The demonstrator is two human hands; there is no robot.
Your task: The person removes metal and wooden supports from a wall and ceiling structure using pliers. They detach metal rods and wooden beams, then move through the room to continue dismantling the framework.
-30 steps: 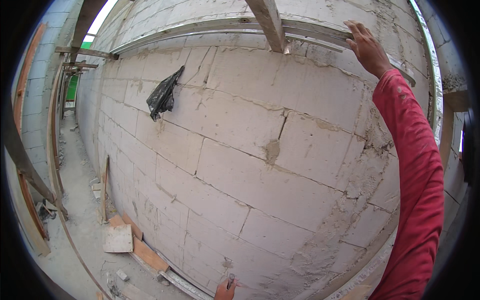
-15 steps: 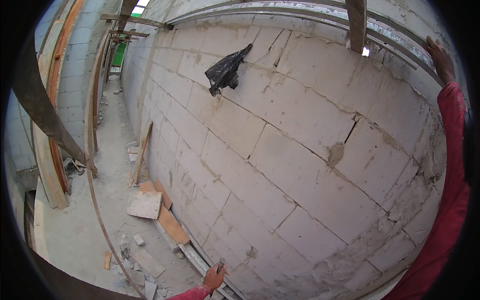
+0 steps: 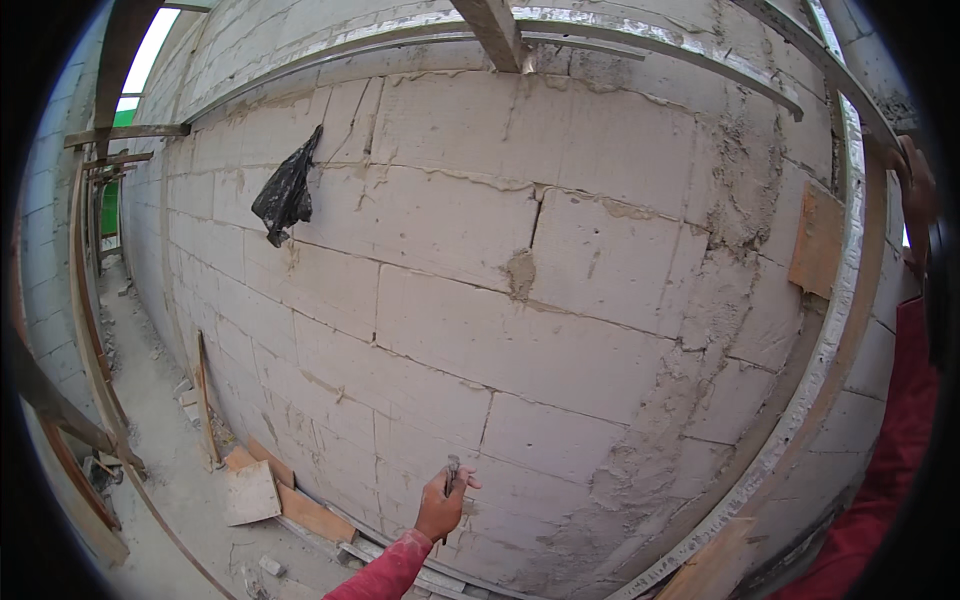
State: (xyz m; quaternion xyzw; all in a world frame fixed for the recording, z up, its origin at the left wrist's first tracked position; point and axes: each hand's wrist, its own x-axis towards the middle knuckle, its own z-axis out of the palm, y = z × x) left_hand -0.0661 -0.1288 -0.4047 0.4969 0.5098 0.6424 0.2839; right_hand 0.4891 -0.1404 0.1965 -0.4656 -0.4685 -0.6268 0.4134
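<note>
My left hand (image 3: 440,508) is closed around a short grey metal tool (image 3: 452,468), held upright in front of the block wall. The tool's rounded metal end sticks up past the fingers; most of its body is hidden in the fist, so its exact kind is unclear. At the far right edge my right hand (image 3: 915,180) is in shadow, its fingers curled at the end of a wooden beam (image 3: 850,75). The pale block wall (image 3: 470,310) fills the middle, with rough mortar patches at its right. A torn black plastic sheet (image 3: 288,193) hangs from it.
A long metal-edged upright (image 3: 835,340) stands at the right. A wooden rail (image 3: 370,38) crosses above. Boards and a pale panel (image 3: 250,494) lie at the wall's foot. On the left, a narrow passage (image 3: 140,350) is bordered by leaning timber (image 3: 90,300).
My view has swung right, so the black plastic sheet sits further left and the metal-edged upright shows. My right hand has gone from the overhead rail to the beam end; the left keeps its tool.
</note>
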